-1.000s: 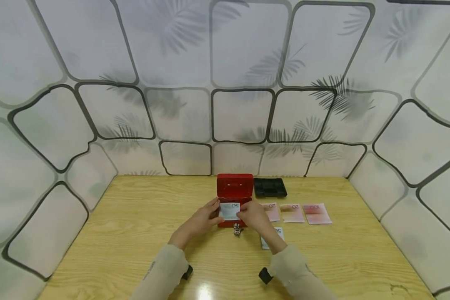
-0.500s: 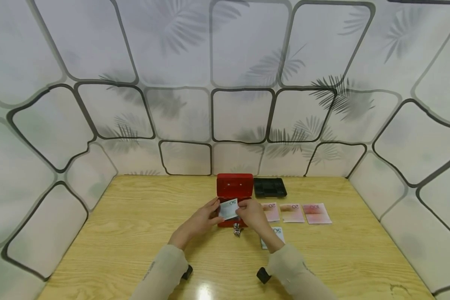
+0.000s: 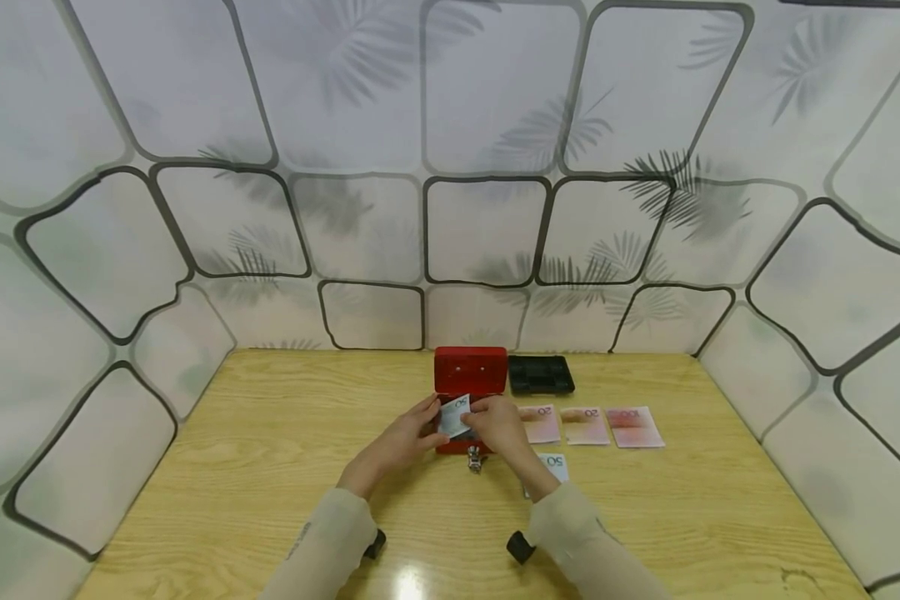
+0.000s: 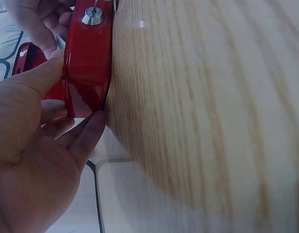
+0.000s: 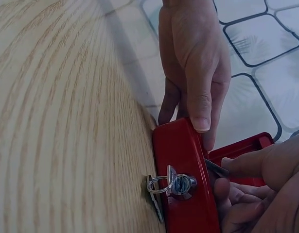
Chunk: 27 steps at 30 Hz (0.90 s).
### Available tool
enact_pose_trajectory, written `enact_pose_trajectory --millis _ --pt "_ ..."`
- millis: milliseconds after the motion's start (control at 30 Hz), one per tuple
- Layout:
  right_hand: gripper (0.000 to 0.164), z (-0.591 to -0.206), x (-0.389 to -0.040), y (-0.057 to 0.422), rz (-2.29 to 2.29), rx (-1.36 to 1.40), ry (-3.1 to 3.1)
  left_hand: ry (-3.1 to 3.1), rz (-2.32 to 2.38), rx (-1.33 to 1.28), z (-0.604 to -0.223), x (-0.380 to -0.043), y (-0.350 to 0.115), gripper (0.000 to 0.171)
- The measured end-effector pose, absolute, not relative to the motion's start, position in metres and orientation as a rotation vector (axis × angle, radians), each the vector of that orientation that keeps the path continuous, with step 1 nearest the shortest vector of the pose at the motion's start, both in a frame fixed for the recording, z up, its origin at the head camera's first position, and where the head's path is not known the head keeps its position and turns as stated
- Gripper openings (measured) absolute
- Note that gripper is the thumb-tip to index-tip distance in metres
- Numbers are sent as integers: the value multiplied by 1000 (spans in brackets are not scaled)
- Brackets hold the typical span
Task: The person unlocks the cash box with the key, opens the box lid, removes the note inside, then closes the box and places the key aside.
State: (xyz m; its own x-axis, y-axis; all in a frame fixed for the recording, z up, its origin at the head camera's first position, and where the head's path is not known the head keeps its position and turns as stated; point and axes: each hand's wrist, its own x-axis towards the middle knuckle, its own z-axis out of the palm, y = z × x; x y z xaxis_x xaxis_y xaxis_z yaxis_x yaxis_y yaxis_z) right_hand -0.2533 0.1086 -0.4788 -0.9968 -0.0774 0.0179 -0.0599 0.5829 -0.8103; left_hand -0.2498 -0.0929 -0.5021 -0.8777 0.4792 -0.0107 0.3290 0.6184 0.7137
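A red cash box (image 3: 470, 369) stands at the middle of the table, lid raised at the back. My left hand (image 3: 401, 437) holds its left side, thumb on the front rim and fingers along the side wall (image 4: 86, 104). Between the thumb and fingers of my right hand (image 3: 502, 427) is a pale green banknote (image 3: 453, 415) marked 50, tilted inside the box opening. Only a thin edge of the note shows in the right wrist view. Keys on a ring (image 5: 161, 184) hang from the lock (image 5: 183, 184) in the box's front.
To the box's right lie two pinkish 20 notes, a near one (image 3: 543, 423) and a farther one (image 3: 585, 427), then a red 100 note (image 3: 636, 427). Another 50 note (image 3: 557, 467) is partly under my right forearm. A black compartment tray (image 3: 542, 375) stands beside the lid.
The 50 note has gone from lying level over the box to tilted, and has shifted left and lower with my right hand. My left hand has stayed on the box.
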Motion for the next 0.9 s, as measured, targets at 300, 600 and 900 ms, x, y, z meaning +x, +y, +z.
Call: enact_pose_trajectory --millis 300,600,900 --pt "16 -481 -253 108 -1396 -141 2804 2642 1108 673 -501 -250 -92 69" --pt "16 -479 -252 120 -1408 -91 2887 2635 1107 674 -501 -250 -93 70" --pt "16 -476 -251 131 -1624 -45 2815 2635 1111 651 -501 -249 -93 71"
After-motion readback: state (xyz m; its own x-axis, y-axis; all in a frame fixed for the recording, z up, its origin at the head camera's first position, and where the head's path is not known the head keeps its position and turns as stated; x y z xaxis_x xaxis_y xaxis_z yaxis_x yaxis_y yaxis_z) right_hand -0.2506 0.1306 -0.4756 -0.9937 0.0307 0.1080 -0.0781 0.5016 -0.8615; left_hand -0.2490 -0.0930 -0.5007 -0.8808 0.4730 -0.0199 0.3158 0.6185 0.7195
